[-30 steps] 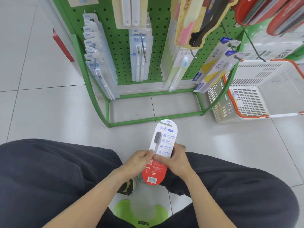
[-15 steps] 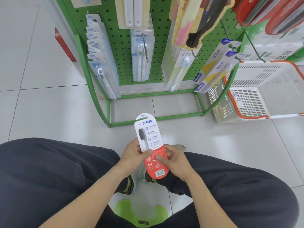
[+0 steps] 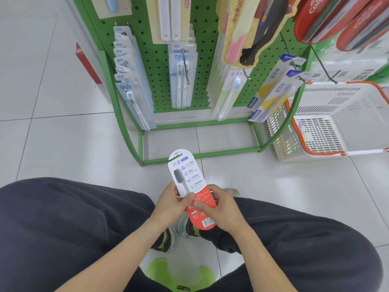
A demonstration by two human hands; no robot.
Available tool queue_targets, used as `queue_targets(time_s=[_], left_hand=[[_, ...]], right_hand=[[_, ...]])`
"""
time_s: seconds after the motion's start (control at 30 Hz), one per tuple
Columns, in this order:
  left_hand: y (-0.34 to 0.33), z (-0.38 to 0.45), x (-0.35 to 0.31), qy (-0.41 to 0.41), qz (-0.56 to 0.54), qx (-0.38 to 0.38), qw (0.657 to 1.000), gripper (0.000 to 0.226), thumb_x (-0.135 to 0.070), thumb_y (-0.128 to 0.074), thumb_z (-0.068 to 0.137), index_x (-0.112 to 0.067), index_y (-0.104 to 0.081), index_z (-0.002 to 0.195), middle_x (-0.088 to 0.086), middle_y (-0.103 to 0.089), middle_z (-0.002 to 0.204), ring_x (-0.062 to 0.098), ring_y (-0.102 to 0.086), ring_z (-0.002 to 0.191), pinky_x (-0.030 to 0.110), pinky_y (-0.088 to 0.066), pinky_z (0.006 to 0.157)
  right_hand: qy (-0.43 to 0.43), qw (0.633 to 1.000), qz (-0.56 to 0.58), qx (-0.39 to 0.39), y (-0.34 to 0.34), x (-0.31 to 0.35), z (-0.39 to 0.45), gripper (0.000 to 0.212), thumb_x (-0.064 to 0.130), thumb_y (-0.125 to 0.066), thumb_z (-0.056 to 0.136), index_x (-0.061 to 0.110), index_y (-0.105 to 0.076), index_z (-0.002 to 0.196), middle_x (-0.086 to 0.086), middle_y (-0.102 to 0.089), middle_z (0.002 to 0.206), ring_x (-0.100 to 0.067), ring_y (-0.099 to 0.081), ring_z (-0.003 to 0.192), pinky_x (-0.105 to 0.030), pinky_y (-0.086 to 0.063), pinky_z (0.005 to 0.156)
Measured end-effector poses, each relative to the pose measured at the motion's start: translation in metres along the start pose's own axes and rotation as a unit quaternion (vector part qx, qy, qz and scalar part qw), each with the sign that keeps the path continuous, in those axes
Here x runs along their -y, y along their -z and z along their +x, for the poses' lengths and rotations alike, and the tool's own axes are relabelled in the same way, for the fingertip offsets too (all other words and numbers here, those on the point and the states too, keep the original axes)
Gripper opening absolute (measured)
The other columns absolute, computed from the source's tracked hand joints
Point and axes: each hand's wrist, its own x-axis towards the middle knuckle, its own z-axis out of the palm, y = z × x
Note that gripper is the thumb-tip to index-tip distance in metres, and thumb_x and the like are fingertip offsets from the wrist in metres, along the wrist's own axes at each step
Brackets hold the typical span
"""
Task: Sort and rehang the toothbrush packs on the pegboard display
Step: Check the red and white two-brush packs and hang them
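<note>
Toothbrush pack [image 3: 188, 182] now tipped left from its earlier rightward lean, left hand [image 3: 171, 204] and right hand [image 3: 221, 207] fingers clamped on its red lower half, above the knees, before the green pegboard [image 3: 157, 60], white basket [image 3: 328, 123] at right

The middle of the toothbrush pack [image 3: 190, 186] is covered by the thumbs of the left hand [image 3: 171, 204] and right hand [image 3: 221, 209], and the fingers behind it are out of sight. Its small print is too fine to read. The pegboard [image 3: 155, 60] is cut off by the top edge, along with the packs hanging in its top row. The red packs [image 3: 336, 20] at upper right are blurred (only part of a brand word shows). The basket [image 3: 328, 131] runs off the right edge. The green stool [image 3: 179, 275] at bottom centre is partly hidden by the legs.
</note>
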Motion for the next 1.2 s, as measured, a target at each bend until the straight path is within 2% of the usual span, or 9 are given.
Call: queue_targets(time_s=[0.13,0.23,0.3,0.43,0.53,0.67,0.93,1.07,1.2], left_hand=[[-0.004,-0.016,-0.016,-0.073,0.059,-0.142,0.985,0.075,-0.029,-0.073,0.091,-0.029,-0.025,0.149,-0.008,-0.039,0.142,0.003,-0.058,0.109,0.009,-0.051,0.065],[-0.013,-0.032,-0.043,-0.137,0.078,-0.124,0.98,0.081,-0.046,-0.057,0.097,-0.034,-0.007,0.159,-0.016,-0.026,0.153,-0.001,-0.044,0.128,0.012,-0.046,0.093],[-0.021,-0.042,-0.064,-0.156,0.042,-0.063,0.985,0.064,-0.05,-0.052,0.097,-0.03,-0.027,0.153,-0.014,-0.048,0.146,-0.003,-0.054,0.124,0.018,-0.047,0.1],[-0.029,-0.044,-0.094,-0.201,0.022,-0.081,0.976,0.016,-0.026,-0.052,0.104,-0.023,-0.066,0.11,-0.007,-0.075,0.09,0.008,-0.072,0.085,0.029,-0.058,0.075],[-0.033,-0.042,-0.118,-0.209,0.012,-0.046,0.977,0.018,-0.034,-0.055,0.099,-0.025,-0.071,0.099,0.004,-0.075,0.085,0.025,-0.073,0.08,0.053,-0.059,0.076],[-0.041,-0.044,-0.15,-0.263,0.016,-0.003,0.965,0.034,-0.049,-0.06,0.089,-0.018,-0.071,0.097,0.011,-0.076,0.086,0.04,-0.071,0.085,0.06,-0.056,0.077],[-0.049,-0.05,-0.229,-0.355,0.1,0.037,0.929,0.053,-0.066,-0.047,0.094,-0.015,-0.055,0.102,0.013,-0.071,0.085,0.039,-0.067,0.076,0.058,-0.055,0.067],[-0.056,-0.063,-0.273,-0.401,0.116,0.109,0.902,0.021,-0.022,-0.053,0.102,-0.032,-0.045,0.119,0.001,-0.073,0.103,0.025,-0.072,0.08,0.047,-0.059,0.07],[-0.053,-0.08,-0.326,-0.471,0.039,0.113,0.874,0.065,0.009,-0.057,0.095,-0.039,-0.039,0.135,-0.012,-0.071,0.119,0.012,-0.072,0.103,0.027,-0.058,0.082]], right_hand=[[0.062,0.996,-0.067,-0.001,-0.004,0.006,-0.004,0.038,0.03,-0.069,0.097,0.054,-0.053,0.122,0.023,-0.071,0.112,0.004,-0.068,0.103,-0.026,-0.058,0.091],[0.184,0.98,-0.075,-0.027,-0.01,0.005,-0.011,0.05,0.006,-0.057,0.102,0.037,-0.056,0.141,0.02,-0.066,0.13,-0.001,-0.062,0.119,-0.025,-0.053,0.101],[0.249,0.961,-0.095,-0.07,-0.012,0.001,-0.013,0.058,-0.002,-0.054,0.101,0.034,-0.053,0.147,0.013,-0.054,0.147,-0.007,-0.051,0.136,-0.032,-0.047,0.11],[0.298,0.943,-0.061,-0.134,0.001,0.014,-0.019,0.06,0.012,-0.068,0.097,0.042,-0.051,0.147,0.008,-0.033,0.163,-0.013,-0.036,0.149,-0.035,-0.041,0.116],[0.325,0.919,-0.04,-0.219,0.021,0.036,-0.029,0.036,0.038,-0.071,0.092,0.04,-0.064,0.128,0.009,-0.044,0.148,-0.005,-0.046,0.137,-0.015,-0.042,0.106],[0.3,0.888,0.02,-0.347,0.054,0.066,-0.029,0.032,0.038,-0.075,0.088,0.029,-0.058,0.114,0.011,-0.053,0.119,-0.018,-0.059,0.107,-0.033,-0.053,0.084],[0.354,0.857,0.069,-0.369,0.104,0.136,-0.035,0.045,0.022,-0.076,0.088,0.04,-0.052,0.121,0.008,-0.064,0.114,-0.019,-0.067,0.096,-0.041,-0.057,0.084],[0.403,0.802,0.051,-0.437,0.129,0.176,-0.037,0.035,0.037,-0.066,0.091,0.041,-0.055,0.124,0.01,-0.061,0.122,-0.02,-0.064,0.108,-0.049,-0.053,0.09],[0.437,0.764,0.013,-0.474,0.153,0.222,-0.045,0.042,0.03,-0.079,0.084,0.029,-0.062,0.123,0.01,-0.061,0.116,-0.017,-0.063,0.1,-0.045,-0.054,0.088]])
